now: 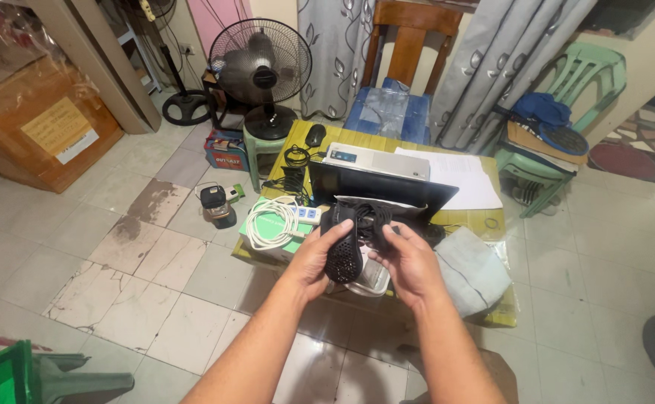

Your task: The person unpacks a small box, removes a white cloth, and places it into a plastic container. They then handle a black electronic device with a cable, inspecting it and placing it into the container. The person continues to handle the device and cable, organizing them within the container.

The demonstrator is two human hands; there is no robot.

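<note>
My left hand (314, 258) grips a black perforated computer mouse (341, 253) from the left side. My right hand (410, 262) holds the mouse's bundled black cable (373, 218) just to the right of it. Both hands hover above the near edge of a low yellow table (357, 139). Behind them lies a black laptop (376, 191), lid partly shut. A white object (373, 280) shows under the mouse.
On the table lie a white power strip with coiled cord (274, 222), a silver box (376, 161), papers (458, 176), another black mouse (315, 135) and a grey cloth (471, 268). A standing fan (261, 71), wooden chair (410, 45), green plastic chair (567, 112) and cardboard box (40, 123) surround it.
</note>
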